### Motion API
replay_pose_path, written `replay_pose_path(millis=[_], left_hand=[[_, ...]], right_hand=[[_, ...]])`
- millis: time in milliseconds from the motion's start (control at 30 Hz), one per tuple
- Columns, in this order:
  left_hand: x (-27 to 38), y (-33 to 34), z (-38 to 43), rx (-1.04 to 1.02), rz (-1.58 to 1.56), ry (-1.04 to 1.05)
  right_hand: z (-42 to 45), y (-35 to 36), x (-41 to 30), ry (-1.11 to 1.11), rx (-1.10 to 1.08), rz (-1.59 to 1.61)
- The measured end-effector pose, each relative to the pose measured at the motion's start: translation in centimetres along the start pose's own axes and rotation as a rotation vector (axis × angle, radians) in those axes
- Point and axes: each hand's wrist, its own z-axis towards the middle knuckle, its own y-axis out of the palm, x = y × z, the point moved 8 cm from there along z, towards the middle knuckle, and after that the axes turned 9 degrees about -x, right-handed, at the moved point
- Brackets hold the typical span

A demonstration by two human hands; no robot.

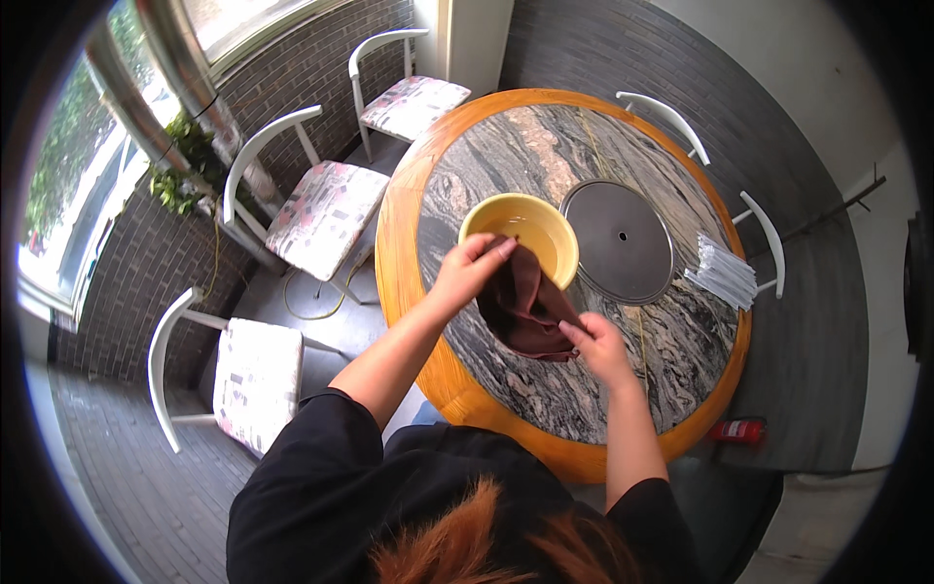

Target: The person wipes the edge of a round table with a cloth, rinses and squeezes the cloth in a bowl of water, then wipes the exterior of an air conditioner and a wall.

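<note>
A dark brown cloth [527, 292] hangs in folds between my two hands. My left hand [478, 264] pinches its upper end at the near rim of a yellow basin [471, 215]. Lower down and to the right, my right hand [602, 349] grips another edge of the cloth, over the stone tabletop. The basin holds what looks like clear water, and the cloth covers part of its near side.
The round table has a marbled stone top [503, 157] and a wooden rim [401, 219]. A dark round lid [620, 244] lies right of the basin. Wrapped packets [722, 274] sit near the right rim. White chairs [328, 219] surround the table; a red fire extinguisher [738, 431] is on the floor.
</note>
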Motion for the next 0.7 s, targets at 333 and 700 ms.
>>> replay_pose_path(millis=[333,700], left_hand=[[-2.0,-3.1,10.0,-0.050,0.019,0.054],[-8.0,0.5,9.7,-0.506,1.241,-0.023]], right_hand=[[10.3,-3.5,-0.3,-0.109,0.384,0.002],[15.3,2.7,7.2,0.293,0.107,-0.763]])
